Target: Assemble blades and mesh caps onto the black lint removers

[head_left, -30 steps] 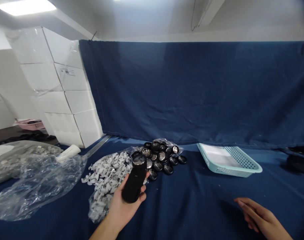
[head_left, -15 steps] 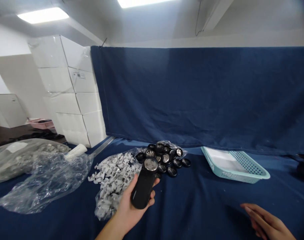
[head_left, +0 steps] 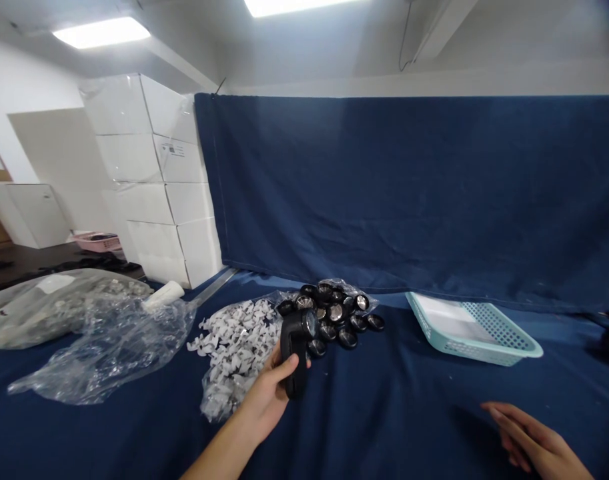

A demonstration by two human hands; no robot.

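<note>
A black handheld device (head_left: 295,347) with a round head on its upper end is gripped in my left hand (head_left: 271,397). It stands nearly upright, its head facing right, and my thumb presses along its side. Behind it lies a heap of round black caps with shiny metallic faces (head_left: 337,312), partly on clear plastic. To the left spreads a pile of small white-grey plastic pieces (head_left: 241,340), partly in a clear bag. My right hand (head_left: 537,437) rests low at the right above the blue cloth, forefinger stretched out and other fingers loosely bent, with nothing visible in it.
A light turquoise basket (head_left: 484,351) with a white sheet inside stands at the right. Clear plastic bags (head_left: 114,360) and a white roll (head_left: 165,295) lie at the left. Stacked white boxes (head_left: 157,200) and a hanging blue curtain (head_left: 409,193) bound the back.
My left hand has turned the device, so its round face, earlier towards me, now points right. The view has swung slightly left. My right hand looks much the same.
</note>
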